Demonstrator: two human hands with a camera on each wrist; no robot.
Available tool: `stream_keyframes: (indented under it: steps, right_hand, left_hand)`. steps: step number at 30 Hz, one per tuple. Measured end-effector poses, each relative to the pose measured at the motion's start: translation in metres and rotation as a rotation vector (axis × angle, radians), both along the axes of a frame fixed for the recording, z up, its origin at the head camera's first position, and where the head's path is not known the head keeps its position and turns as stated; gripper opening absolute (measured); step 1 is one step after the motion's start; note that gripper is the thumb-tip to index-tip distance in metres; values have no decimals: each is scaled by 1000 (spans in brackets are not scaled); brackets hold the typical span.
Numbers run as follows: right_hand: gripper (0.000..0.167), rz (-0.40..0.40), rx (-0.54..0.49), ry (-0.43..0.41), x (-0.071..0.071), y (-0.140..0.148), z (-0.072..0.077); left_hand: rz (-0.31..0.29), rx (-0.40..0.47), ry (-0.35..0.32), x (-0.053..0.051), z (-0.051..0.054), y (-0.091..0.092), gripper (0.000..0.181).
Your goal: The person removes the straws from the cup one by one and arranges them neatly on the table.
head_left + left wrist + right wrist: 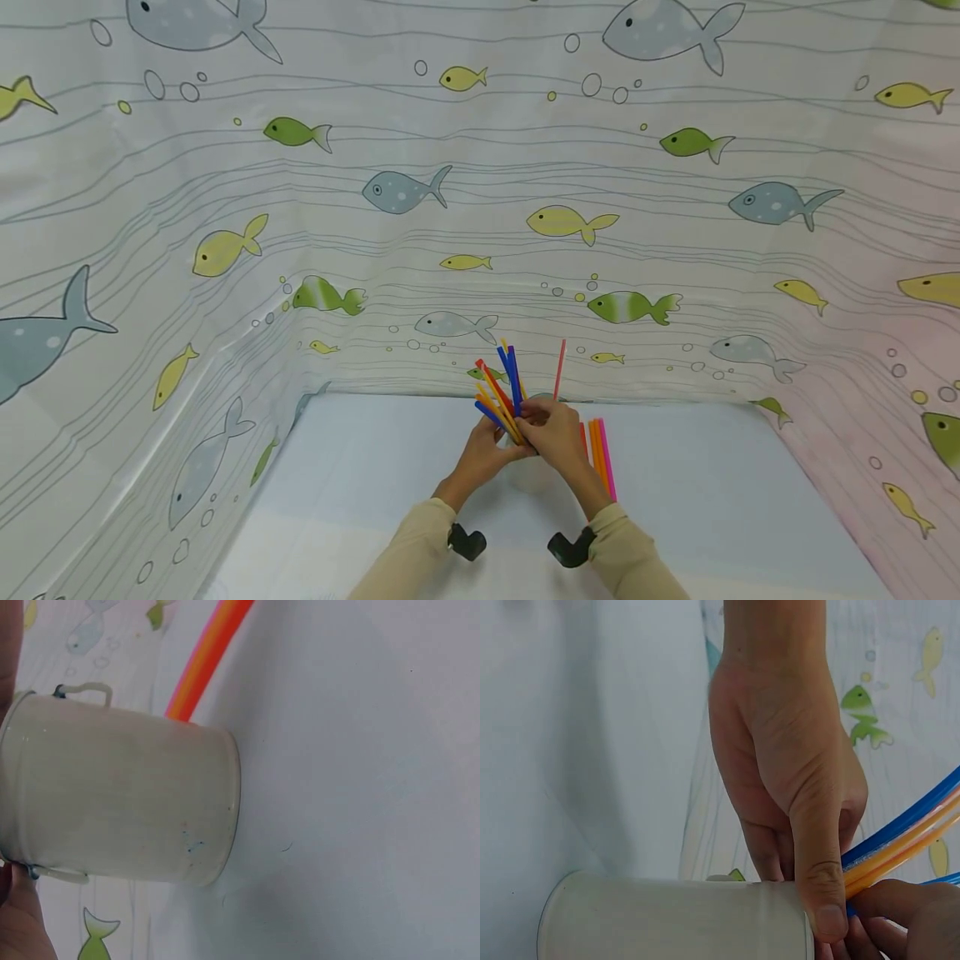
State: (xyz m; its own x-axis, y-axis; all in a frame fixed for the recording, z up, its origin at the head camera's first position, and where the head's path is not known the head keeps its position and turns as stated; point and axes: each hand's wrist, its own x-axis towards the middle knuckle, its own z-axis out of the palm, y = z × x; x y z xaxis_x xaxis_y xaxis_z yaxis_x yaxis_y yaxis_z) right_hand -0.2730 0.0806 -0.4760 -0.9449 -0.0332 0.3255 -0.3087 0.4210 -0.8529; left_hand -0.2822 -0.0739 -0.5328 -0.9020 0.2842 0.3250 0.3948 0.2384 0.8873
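Observation:
A white bucket [124, 791] with small side handles stands between my hands, mostly hidden by them in the head view. My left hand [483, 457] grips its rim, the thumb lying over the edge in the right wrist view. A bunch of blue, orange, yellow and red plastic straws [496, 397] fans up and leftward from the rim. My right hand [553, 432] pinches straws at the mouth of the bucket; its fingers are partly hidden. A lone pink-red straw [560, 367] rises behind the right hand; its lower end is hidden.
More straws, red, orange and pink [600, 454], lie on the white table [697, 492] to the right of the bucket, partly behind the right forearm. A fish-patterned sheet [510, 175] stands at the back and both sides. Black wrist mounts [572, 550] hang under the forearms.

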Motion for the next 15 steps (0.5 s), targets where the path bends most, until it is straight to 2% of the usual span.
stream_keyframes:
  steps: [9,15]
  right_hand:
    - [22,-13,16,-12,-1,0,-2]
    - [21,-16,-6,39,-1,3,11]
  left_hand:
    - [8,-27,-20,1,0,-1,83]
    - [4,-21,-12,0,1,-1,82]
